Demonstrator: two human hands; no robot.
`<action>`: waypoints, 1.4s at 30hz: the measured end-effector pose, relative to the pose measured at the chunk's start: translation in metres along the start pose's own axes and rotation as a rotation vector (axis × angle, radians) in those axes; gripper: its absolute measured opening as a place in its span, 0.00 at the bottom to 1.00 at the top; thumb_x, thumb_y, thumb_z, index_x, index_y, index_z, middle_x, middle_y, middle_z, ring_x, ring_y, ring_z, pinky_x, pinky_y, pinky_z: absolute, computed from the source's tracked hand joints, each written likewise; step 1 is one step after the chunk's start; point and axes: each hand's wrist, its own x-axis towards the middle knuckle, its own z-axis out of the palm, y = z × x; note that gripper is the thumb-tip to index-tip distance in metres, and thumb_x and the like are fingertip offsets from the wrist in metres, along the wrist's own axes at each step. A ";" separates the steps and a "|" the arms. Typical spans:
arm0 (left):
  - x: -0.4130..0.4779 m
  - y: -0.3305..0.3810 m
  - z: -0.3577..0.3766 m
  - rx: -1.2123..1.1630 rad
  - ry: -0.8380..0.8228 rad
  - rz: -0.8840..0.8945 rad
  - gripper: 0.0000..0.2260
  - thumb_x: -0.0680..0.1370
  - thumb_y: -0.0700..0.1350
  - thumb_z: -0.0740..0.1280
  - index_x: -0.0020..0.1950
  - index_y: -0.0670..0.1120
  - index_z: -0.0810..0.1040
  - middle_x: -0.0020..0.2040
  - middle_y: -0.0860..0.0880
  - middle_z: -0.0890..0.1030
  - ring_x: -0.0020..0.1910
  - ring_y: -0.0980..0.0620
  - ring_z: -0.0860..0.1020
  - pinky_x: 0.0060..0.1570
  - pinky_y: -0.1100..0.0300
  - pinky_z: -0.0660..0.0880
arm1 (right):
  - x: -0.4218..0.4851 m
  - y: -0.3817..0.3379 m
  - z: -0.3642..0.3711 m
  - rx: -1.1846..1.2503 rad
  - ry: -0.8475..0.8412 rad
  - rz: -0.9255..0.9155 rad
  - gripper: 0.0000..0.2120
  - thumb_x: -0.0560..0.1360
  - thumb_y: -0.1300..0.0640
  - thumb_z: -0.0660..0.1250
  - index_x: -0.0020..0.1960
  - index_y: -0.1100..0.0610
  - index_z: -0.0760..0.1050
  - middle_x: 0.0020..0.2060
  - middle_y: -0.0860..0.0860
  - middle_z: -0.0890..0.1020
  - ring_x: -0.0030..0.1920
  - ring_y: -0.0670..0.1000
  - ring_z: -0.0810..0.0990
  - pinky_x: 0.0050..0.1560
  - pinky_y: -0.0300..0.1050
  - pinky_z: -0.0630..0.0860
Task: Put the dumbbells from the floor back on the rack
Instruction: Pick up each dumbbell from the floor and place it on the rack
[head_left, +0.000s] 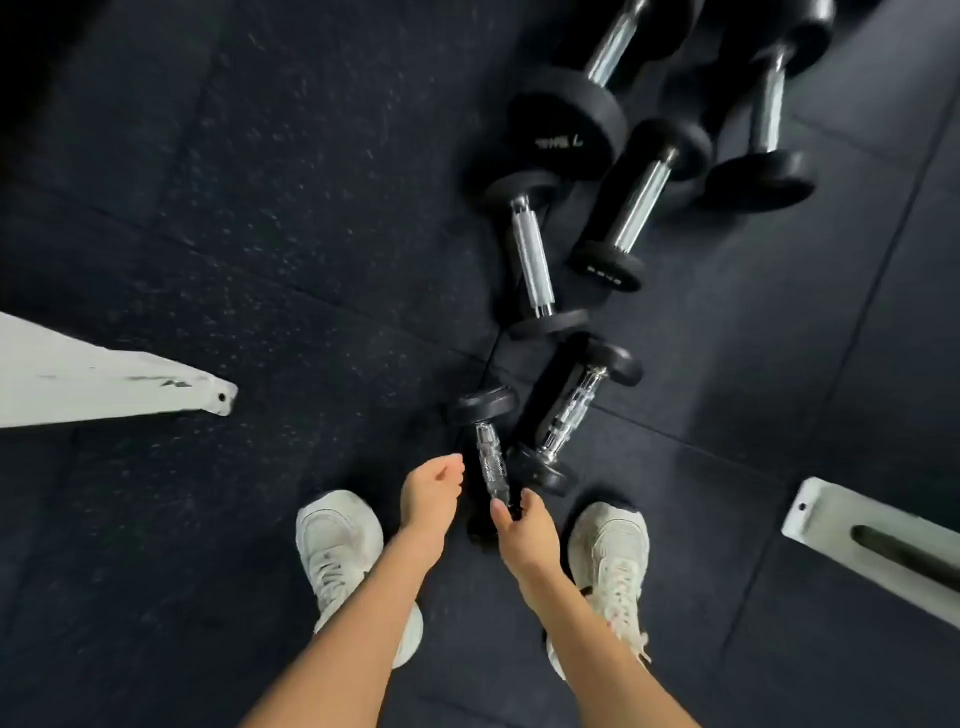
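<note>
while both arms reach down between the white shoes (337, 545), the nearest dumbbell (488, 457) lies on the dark floor mat (234, 234); the left hand (434, 491) hangs loosely curled beside its chrome handle, holding nothing, and the right hand (523, 527) sits at the handle's near end, grip impossible to tell; other dumbbells (535, 254) lie beyond
</note>
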 end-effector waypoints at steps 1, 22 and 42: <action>0.013 -0.005 0.006 -0.051 0.001 -0.006 0.08 0.79 0.41 0.62 0.54 0.47 0.79 0.48 0.47 0.78 0.50 0.49 0.77 0.58 0.55 0.74 | 0.013 0.003 0.007 -0.070 0.040 -0.047 0.22 0.79 0.52 0.61 0.69 0.61 0.67 0.66 0.55 0.75 0.66 0.55 0.73 0.63 0.46 0.68; 0.048 -0.014 -0.001 -0.103 -0.160 -0.037 0.06 0.79 0.47 0.62 0.47 0.51 0.79 0.50 0.48 0.83 0.52 0.50 0.81 0.58 0.52 0.76 | 0.033 0.010 0.064 -0.396 0.031 -0.092 0.19 0.77 0.41 0.59 0.53 0.57 0.70 0.47 0.52 0.82 0.48 0.55 0.80 0.47 0.48 0.72; -0.379 0.239 -0.163 -0.164 -0.053 0.343 0.07 0.76 0.46 0.68 0.45 0.43 0.81 0.38 0.50 0.81 0.41 0.53 0.80 0.41 0.65 0.77 | -0.409 -0.182 -0.134 -0.478 0.058 -0.383 0.21 0.74 0.38 0.62 0.41 0.56 0.72 0.40 0.53 0.82 0.44 0.57 0.81 0.42 0.46 0.73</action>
